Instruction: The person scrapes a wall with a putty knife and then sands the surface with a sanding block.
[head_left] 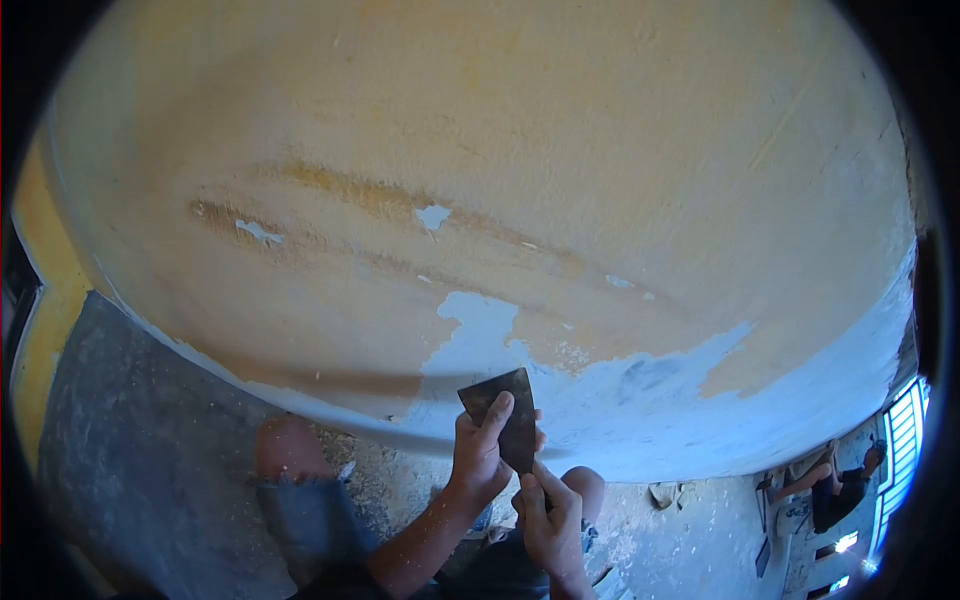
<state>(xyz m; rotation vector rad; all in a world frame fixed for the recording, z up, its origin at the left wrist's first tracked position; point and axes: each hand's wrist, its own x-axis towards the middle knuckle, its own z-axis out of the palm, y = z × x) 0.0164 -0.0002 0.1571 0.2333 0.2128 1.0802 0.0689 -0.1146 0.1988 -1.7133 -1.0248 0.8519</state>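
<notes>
One scraper [517, 420], face unreadable; left hand [482, 450] on blade [508, 383], right hand [550, 520] lower.

Scraper [515, 425] between me and the wall [560, 150]

The wall stands before me, spanning nearly my whole view, with a peeled stretch [620, 395] along its lower part, reaching rightward. In front of that stretch, my left grip [480, 450] is around the scraper's blade; my right grip [550, 515], below and slightly right, is on its handle. My left knee [290, 447] is well to the left of both, my right knee [584, 490] just right of the handle. The floor [150, 410] lies beneath, with scraps [665, 495] at the wall's foot to the right. Farther right, another person [845, 490] is beside a window [900, 440].
</notes>
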